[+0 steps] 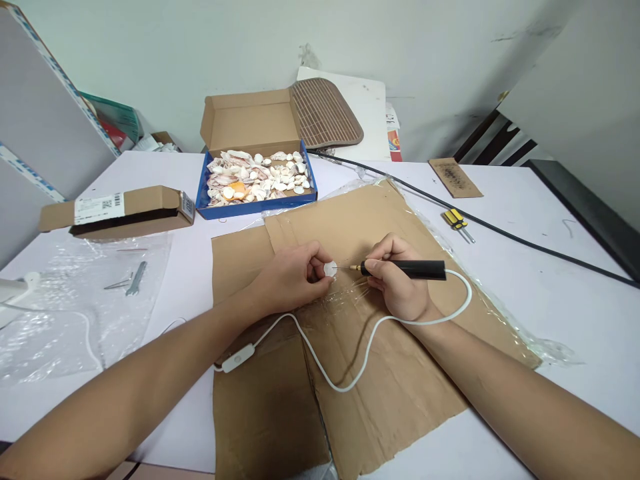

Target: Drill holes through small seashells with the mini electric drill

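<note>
Between the thumb and fingers of my left hand [300, 273] is a small white seashell [330, 269]. My right hand [400, 287] grips a black handheld electric drill [417, 269] like a pen, with its brass chuck and thin bit pointing left. The bit's tip is at the shell's right edge; whether it has entered the shell I cannot tell. A white cord [367, 353] runs from the drill's back end in a loop to an inline switch [239, 358]. Both hands are over a flattened cardboard sheet [390, 400].
A blue-sided box [257, 209] full of seashells stands open at the back. To its left lies a long cardboard box [135, 210]. A small wrench [136, 279] rests on bubble wrap [65, 340]. Yellow-black screwdrivers [456, 221] and a black cable [495, 230] lie at right.
</note>
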The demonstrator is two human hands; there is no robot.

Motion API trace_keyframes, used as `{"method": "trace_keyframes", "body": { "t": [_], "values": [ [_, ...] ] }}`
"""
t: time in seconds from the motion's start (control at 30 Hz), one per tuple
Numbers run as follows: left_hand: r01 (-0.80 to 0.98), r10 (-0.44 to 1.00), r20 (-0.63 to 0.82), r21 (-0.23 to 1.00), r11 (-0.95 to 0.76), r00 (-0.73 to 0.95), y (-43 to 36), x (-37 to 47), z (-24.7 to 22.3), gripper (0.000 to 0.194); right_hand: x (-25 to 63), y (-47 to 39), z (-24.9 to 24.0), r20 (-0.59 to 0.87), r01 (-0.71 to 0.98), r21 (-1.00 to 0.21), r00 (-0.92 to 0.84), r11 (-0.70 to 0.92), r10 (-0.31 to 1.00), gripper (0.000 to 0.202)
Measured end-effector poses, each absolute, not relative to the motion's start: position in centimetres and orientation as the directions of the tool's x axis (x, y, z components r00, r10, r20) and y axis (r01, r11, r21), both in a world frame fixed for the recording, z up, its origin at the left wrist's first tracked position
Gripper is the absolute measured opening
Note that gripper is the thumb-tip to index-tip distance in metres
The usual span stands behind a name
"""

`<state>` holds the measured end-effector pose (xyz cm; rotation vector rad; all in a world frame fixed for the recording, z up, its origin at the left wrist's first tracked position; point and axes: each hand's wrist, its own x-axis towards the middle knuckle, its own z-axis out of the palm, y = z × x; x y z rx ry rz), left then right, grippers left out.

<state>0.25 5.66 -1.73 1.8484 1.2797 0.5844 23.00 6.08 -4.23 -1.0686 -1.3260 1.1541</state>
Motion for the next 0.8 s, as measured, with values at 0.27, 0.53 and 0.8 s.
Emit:
{"method": "trace_keyframes", "body": {
  "t": [0.27, 0.53, 0.8],
  "values": [
    [0.556, 0.923, -0.072, 0.815, -0.164, 0.377, 5.70, 0.31, -1.80, 0.019, 22.96, 6.14, -4.29, 0.138, -0.023, -0.990, -0.073, 0.136, 0.988, 0.019],
    [0.556, 0.924, -0.062, 0.813, -0.173, 0.378, 5.69, 0.35, -1.84, 0.019, 22.93, 6.11, -4.29, 0.141, -0.013, -0.990, -0.067, 0.140, 0.988, 0.018],
    [0.561, 0.924, -0.060, 0.809, -0.177, 0.378, 5.77, 0.35, -1.92, 0.020, 22.89, 6.09, -4.18, 0.143, -0.007, -0.990, -0.074, 0.143, 0.987, 0.022]
  ]
}}
